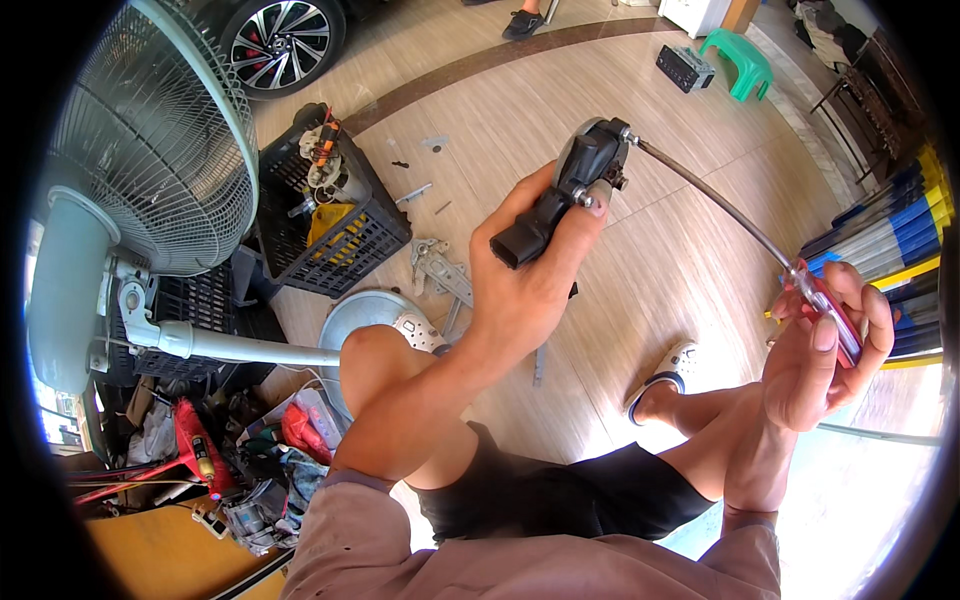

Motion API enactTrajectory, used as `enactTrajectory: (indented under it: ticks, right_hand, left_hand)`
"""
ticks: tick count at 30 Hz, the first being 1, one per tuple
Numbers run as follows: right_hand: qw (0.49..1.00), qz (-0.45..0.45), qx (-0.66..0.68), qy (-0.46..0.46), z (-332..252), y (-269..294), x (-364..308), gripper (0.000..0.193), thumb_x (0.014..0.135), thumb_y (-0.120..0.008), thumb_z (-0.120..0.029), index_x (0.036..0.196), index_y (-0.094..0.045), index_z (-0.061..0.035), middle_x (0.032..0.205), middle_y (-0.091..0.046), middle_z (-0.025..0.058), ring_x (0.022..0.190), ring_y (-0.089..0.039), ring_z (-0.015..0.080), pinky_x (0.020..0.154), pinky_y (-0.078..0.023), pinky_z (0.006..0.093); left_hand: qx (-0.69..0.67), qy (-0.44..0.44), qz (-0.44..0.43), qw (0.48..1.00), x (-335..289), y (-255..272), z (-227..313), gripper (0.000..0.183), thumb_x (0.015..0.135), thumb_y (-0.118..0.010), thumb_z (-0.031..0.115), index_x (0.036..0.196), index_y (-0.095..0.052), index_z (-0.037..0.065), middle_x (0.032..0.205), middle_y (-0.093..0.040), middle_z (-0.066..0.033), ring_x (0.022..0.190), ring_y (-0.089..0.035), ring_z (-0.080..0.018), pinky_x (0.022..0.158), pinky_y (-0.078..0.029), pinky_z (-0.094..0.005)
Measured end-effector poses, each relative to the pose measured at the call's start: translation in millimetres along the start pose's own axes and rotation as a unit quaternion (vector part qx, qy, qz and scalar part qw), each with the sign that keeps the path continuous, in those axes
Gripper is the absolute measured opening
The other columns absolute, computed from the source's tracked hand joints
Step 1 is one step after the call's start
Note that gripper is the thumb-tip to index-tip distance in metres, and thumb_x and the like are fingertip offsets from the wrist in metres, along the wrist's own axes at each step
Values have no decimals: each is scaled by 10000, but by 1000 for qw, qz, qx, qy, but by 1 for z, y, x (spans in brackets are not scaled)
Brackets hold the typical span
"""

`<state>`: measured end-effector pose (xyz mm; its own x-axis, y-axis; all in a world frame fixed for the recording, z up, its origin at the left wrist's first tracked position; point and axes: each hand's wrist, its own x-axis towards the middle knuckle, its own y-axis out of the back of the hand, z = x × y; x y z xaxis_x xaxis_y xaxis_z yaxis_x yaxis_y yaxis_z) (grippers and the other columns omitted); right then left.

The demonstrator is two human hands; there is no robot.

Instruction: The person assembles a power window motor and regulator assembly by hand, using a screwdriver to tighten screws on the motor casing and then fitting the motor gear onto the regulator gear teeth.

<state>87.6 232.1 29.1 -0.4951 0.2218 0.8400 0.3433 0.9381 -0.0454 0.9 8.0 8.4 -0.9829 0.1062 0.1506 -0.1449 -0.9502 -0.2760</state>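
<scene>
My left hand [525, 270] is closed around a black part with a moulded plastic connector end and metal fittings [595, 160], possibly a small motor or actuator, held up in front of me. My thumb presses against its near side, by a small round metal stud. A screwdriver [710, 205] with a long metal shaft and a clear red handle is in my right hand [815, 365], gripped between thumb and fingers. Its tip meets a small metal screw or fitting at the part's upper right corner. Whether the tip is seated there, I cannot tell.
A standing fan [160, 150] is close on my left. Beyond its pole, a black plastic crate [385, 235] holds loose parts. A metal bracket [438, 270] and small bits lie on the tiled floor. Farther off are a green stool [742, 62] and a car wheel [282, 45].
</scene>
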Motion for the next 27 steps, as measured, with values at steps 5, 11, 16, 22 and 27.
enactTrajectory:
  ticks: [5, 11, 16, 22, 27]
  right_hand:
    - [999, -26, -23, -10, 1, 9, -4, 417, 979, -569, -109, 1370, -437, -44, 1229, -614, 236, 786, -679, 245, 728, -593, 380]
    - [989, -48, 129, -49, -2, 18, 2, 426, 1061, -364, -231, 1388, -391, 41, 1243, -596, 271, 533, -595, 159, 628, -584, 332]
    - [997, 33, 52, -36, -2, 7, 2, 387, 1035, -426, -127, 1383, -407, 42, 1274, -573, 270, 545, -598, 162, 676, -572, 317]
    - [989, -59, 123, -55, 1, 22, -2, 361, 1026, -463, -153, 1332, -451, 39, 1251, -564, 297, 575, -624, 184, 705, -571, 329]
    - [999, 23, 33, 5, 8, 9, 0, 374, 1024, -478, -165, 1342, -447, 30, 1206, -599, 284, 556, -632, 172, 521, -530, 231]
  left_hand:
    - [12, -22, 4, 1000, -2, 1, 0, 356, 920, -688, 160, 1192, -613, -56, 822, -633, -30, 710, -545, -62, 637, -447, -219]
    - [20, -66, -3, 998, -5, -3, -1, 362, 917, -698, 98, 1233, -604, -52, 875, -615, 11, 761, -520, -25, 668, -435, -184]
    - [21, -67, -11, 997, -5, -4, 1, 366, 918, -694, 87, 1242, -598, -54, 890, -617, 7, 777, -526, -32, 690, -445, -188]
    - [8, -72, 8, 997, -5, -5, 3, 377, 918, -690, 86, 1256, -591, -49, 891, -613, 7, 775, -525, -33, 688, -443, -188]
    - [9, -59, 0, 998, -5, -5, 2, 369, 920, -688, 81, 1253, -594, -45, 897, -612, 6, 783, -524, -32, 688, -442, -189]
